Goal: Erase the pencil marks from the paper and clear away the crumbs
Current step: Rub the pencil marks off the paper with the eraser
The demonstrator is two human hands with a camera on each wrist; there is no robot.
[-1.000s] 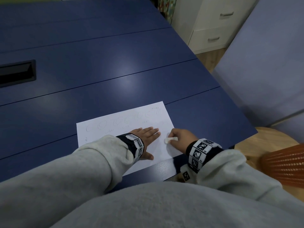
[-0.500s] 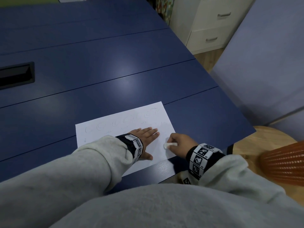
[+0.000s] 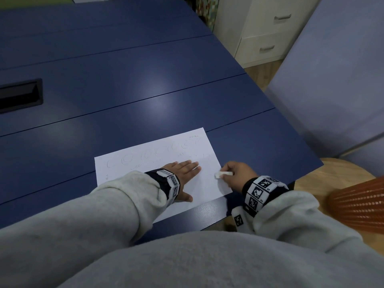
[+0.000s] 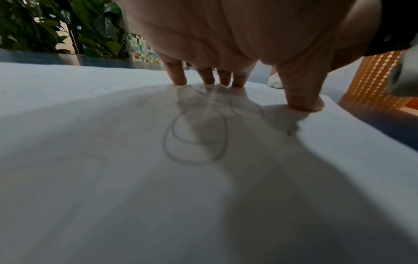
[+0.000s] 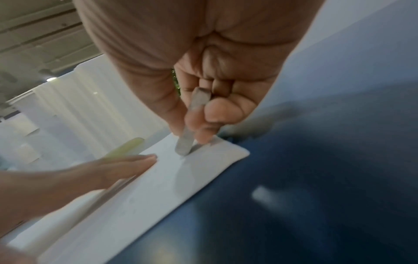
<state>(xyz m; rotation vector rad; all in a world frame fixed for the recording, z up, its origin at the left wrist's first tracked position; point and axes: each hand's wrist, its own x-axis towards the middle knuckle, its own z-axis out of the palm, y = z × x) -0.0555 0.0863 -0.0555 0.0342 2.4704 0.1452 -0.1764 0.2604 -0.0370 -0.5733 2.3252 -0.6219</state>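
Note:
A white sheet of paper [image 3: 145, 161] with faint pencil loops [image 4: 194, 137] lies near the front edge of the blue table [image 3: 124, 90]. My left hand [image 3: 185, 173] lies flat on the sheet, fingers straight, pressing it down; the fingertips [image 4: 179, 80] touch the paper. My right hand [image 3: 234, 173] pinches a flat white eraser [image 3: 223, 174] at the sheet's right edge. In the right wrist view the eraser [image 5: 187, 141] stands with its tip on the paper [image 5: 135, 187]. A few dark crumbs [image 4: 291, 128] lie beside my left thumb.
A black recessed slot [image 3: 20, 94] sits in the table at the left. A white drawer cabinet [image 3: 264, 30] stands beyond the table's right side. An orange mesh chair [image 3: 359, 204] is close at my right, over wooden floor.
My right hand with the eraser has shifted slightly right and toward me, to the paper's right edge. The left hand stays flat on the sheet.

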